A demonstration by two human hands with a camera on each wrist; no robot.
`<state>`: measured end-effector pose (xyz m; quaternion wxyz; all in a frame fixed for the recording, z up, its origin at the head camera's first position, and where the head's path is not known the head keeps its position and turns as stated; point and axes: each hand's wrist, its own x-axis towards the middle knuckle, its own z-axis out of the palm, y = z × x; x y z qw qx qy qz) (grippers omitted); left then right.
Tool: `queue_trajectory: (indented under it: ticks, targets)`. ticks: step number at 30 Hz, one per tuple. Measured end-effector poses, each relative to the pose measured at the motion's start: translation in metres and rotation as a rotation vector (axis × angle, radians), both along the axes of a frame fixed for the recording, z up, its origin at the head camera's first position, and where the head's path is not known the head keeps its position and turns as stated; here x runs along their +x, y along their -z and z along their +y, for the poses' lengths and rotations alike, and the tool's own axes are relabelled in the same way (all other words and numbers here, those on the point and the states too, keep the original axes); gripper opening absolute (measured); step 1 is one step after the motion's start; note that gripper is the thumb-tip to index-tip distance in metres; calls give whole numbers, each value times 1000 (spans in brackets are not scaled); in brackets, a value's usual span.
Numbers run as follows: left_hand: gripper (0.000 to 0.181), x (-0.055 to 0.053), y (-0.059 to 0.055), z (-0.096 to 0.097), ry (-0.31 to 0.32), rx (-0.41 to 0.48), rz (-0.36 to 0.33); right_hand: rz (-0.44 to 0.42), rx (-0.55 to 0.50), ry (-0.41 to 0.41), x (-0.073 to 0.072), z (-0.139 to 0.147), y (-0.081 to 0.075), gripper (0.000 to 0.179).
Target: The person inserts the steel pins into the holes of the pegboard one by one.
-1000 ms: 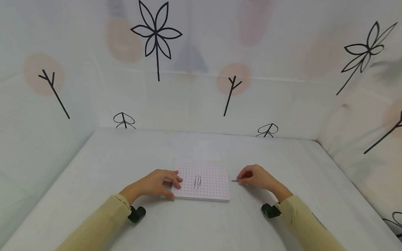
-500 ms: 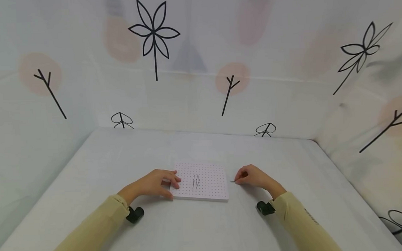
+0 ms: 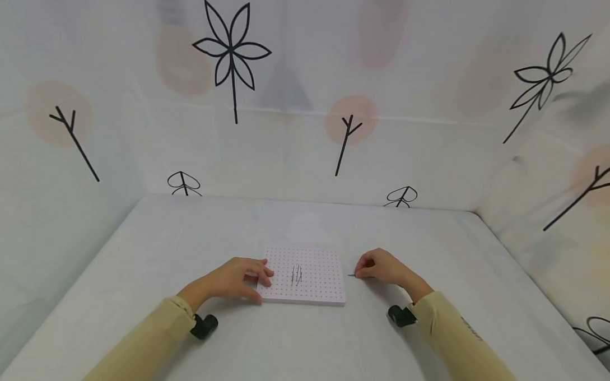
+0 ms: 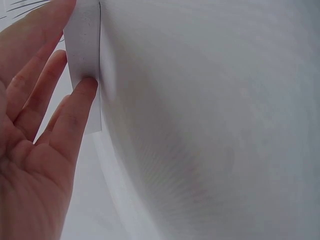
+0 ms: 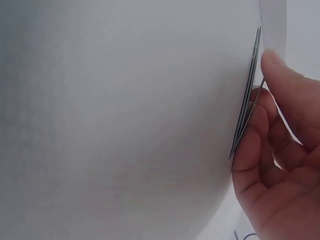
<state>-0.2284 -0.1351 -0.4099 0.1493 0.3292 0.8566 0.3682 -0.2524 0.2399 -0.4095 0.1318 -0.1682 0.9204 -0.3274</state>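
A white board with a grid of small holes (image 3: 320, 271) lies on the white table. Several thin dark pins (image 3: 297, 275) rest on its top face. My left hand (image 3: 237, 278) rests at the board's left side, fingers over the top edge and thumb at the near corner. One fingertip (image 4: 87, 86) presses the board's side wall in the left wrist view. Just right of the board, my right hand (image 3: 383, 266) has its thumb and curled fingers at a small bundle of thin metal pins (image 5: 247, 95). One pin (image 5: 255, 103) stands apart from the bundle, between thumb and fingers.
White cloth (image 3: 300, 347) covers the table. Behind it rises a pale fabric wall (image 3: 289, 157) printed with black flowers and twigs. Similar walls close off the left and right sides. A dark camera (image 3: 205, 327) sits at my left wrist, another camera (image 3: 402, 316) at my right.
My right hand has moved slightly left over the pins, so less of them sticks out past the fingers. The whole scene has shifted a little leftward. My left hand stays on the board.
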Motion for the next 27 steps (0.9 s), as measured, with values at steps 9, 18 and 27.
queue_trajectory:
  ticks: [9, 18, 27]
  targets:
    - [23, 1, -1, 0, 6, 0, 7, 61, -39, 20, 5, -6, -3, 5]
    - [23, 0, -1, 0, 7, -8, 14, 110, -160, 85, 11, -17, -9, 9]
    - [23, -1, 0, 0, 8, -1, 13, 162, -264, 73, 17, -28, -13, 10]
